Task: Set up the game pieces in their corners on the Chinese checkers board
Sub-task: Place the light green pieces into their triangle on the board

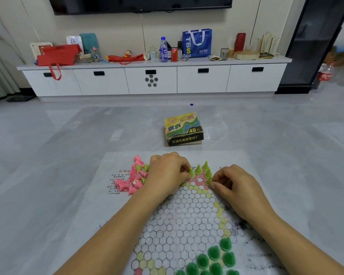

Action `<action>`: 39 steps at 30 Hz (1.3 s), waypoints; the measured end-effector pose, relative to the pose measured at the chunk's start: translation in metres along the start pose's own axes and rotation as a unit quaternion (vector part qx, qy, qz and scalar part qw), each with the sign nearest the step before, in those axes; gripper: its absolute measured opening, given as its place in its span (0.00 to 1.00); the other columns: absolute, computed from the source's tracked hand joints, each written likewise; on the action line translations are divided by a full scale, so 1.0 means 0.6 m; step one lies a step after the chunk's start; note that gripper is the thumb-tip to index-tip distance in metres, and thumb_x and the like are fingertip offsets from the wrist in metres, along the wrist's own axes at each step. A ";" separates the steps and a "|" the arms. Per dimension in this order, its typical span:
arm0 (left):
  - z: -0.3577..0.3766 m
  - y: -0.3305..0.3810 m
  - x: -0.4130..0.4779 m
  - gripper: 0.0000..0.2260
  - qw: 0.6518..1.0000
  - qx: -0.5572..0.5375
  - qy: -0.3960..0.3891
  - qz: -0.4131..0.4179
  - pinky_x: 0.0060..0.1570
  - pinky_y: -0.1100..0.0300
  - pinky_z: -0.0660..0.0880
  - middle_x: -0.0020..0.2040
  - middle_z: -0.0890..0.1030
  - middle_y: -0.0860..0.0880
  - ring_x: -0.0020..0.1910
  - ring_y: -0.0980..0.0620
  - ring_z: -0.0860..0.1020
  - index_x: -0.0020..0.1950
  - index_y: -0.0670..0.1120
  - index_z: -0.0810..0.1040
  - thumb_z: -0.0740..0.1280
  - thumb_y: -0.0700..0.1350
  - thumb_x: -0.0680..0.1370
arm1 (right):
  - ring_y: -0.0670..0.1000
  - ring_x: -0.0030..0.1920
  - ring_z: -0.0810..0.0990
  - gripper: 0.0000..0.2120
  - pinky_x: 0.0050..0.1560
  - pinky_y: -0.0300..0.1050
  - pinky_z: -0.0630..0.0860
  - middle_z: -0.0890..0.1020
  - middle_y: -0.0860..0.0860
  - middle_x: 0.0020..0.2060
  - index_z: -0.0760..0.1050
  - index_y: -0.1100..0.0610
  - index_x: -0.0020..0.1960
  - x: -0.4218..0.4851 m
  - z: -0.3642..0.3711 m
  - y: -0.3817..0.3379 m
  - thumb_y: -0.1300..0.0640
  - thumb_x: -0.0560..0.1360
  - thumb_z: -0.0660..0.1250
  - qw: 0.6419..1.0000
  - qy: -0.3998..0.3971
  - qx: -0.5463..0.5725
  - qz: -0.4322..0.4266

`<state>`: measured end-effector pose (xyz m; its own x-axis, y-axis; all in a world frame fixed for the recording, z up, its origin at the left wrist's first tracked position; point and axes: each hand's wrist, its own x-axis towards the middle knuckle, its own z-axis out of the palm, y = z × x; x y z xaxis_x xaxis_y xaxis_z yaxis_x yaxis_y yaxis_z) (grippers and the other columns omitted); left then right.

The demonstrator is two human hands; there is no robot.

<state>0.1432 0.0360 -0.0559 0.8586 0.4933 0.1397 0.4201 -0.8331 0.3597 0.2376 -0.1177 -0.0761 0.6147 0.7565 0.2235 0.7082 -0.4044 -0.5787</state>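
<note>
Chinese checkers board [179, 225] is lying on the floor [48, 155]. At its far corner the left hand [167, 173] is pinching a light-green piece [191, 172] and the right hand [233, 184] is pinching a second piece [209, 181]. The game box [184, 129] beyond is sitting closed, contents hidden.

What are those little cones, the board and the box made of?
Cones: probably moulded plastic, smooth and slightly glossy, with even bright colour. Board: seemingly a thin printed paper or plastic sheet, lying flat, its ink faded. Box: cardboard, matte, with scuffed, worn edges.
</note>
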 end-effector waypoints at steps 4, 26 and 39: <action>-0.015 -0.001 -0.001 0.09 0.999 -0.038 -0.017 -0.014 0.62 0.53 0.67 0.53 0.80 0.51 0.53 0.52 0.76 0.53 0.49 0.79 0.67 0.47 0.74 | 0.41 0.39 0.73 0.04 0.37 0.32 0.67 0.73 0.42 0.38 0.73 0.47 0.41 -0.001 0.000 0.001 0.51 0.71 0.68 1.000 0.002 0.003 -0.001; -0.096 -0.090 -0.003 0.05 0.989 -0.031 -0.098 -0.111 0.46 0.57 0.75 0.36 0.77 0.56 0.41 0.52 0.78 0.39 0.52 0.77 0.70 0.42 0.71 | 0.42 0.38 0.74 0.06 0.35 0.35 0.67 0.75 0.43 0.37 0.74 0.48 0.42 -0.001 0.003 -0.002 0.48 0.70 0.68 1.000 0.010 0.005 0.017; -0.071 0.002 -0.013 0.02 0.987 -0.145 -0.035 0.063 0.43 0.64 0.72 0.39 0.74 0.57 0.39 0.58 0.73 0.43 0.46 0.80 0.69 0.41 0.72 | 0.42 0.38 0.74 0.03 0.37 0.34 0.68 0.75 0.43 0.39 0.73 0.48 0.42 -0.002 0.002 0.000 0.52 0.72 0.68 1.000 0.008 0.012 0.009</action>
<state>0.1245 0.0418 -0.0174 0.9212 0.3635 0.1390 0.2160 -0.7746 0.5944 0.2363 -0.1180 -0.0771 0.6328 0.7408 0.2253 0.6888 -0.4057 -0.6008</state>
